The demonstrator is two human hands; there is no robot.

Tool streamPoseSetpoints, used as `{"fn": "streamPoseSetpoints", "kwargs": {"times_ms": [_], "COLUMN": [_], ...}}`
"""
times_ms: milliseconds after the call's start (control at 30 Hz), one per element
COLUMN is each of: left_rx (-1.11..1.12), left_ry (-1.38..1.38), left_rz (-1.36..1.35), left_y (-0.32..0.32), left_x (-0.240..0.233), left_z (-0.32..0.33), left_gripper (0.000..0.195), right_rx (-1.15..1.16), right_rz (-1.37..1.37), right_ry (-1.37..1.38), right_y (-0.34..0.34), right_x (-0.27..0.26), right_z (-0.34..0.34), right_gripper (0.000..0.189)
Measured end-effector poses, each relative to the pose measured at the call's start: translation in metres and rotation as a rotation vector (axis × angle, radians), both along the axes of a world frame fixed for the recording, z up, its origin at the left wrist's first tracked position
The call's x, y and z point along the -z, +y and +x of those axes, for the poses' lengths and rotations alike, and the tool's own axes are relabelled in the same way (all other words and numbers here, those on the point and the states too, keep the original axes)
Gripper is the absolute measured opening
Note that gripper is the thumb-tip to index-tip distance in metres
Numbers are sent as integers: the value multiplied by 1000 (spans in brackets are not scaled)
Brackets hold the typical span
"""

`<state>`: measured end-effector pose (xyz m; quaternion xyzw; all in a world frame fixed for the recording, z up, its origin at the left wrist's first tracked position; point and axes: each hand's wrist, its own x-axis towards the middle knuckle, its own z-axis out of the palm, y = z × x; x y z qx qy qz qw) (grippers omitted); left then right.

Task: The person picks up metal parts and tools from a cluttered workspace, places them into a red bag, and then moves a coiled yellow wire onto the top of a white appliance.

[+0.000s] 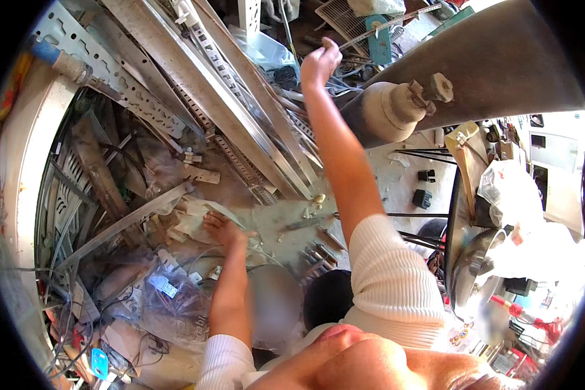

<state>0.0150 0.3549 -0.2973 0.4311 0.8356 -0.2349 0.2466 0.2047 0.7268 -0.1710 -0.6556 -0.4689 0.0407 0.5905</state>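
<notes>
My left hand (223, 228) is at a crumpled beige plastic sheet (190, 219), thumb stretched out to the right. Its fingers lie over or against the sheet, and nothing shows held in them. Farther out, beyond the ends of the long metal channels (243, 102), my right hand (319, 66) is raised with bent fingers. A thin, flat strip with marks along it (395, 22) meets these fingers and runs off to the upper right, across a teal plate (379, 39). Whether the fingers grip the strip cannot be seen.
A gas cylinder with a valve (395, 112) lies right of my right forearm. Perforated metal angle pieces (112, 78) lean at the left. Clear plastic bags (175, 302) and cables lie below my left hand. A round-edged table (453, 204) stands at the right.
</notes>
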Motion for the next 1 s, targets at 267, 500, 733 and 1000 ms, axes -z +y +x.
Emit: {"fn": "streamPoseSetpoints", "kwargs": {"times_ms": [267, 500, 733, 1000], "left_rx": [-50, -69, -119, -26], "left_ry": [26, -21, -72, -16], "left_rz": [-38, 5, 51, 45], "left_y": [5, 4, 5, 1], "left_x": [-8, -4, -14, 2], "left_z": [-1, 0, 3, 1], "left_gripper": [154, 152, 150, 153], "right_rx": [-47, 8, 307, 46], "right_rz": [-1260, -1233, -871, -375], "right_ry": [-660, -649, -434, -552], "right_y": [51, 57, 66, 74], "right_x": [23, 49, 24, -59], "right_z": [64, 77, 75, 73], "right_gripper": [37, 29, 23, 24]}}
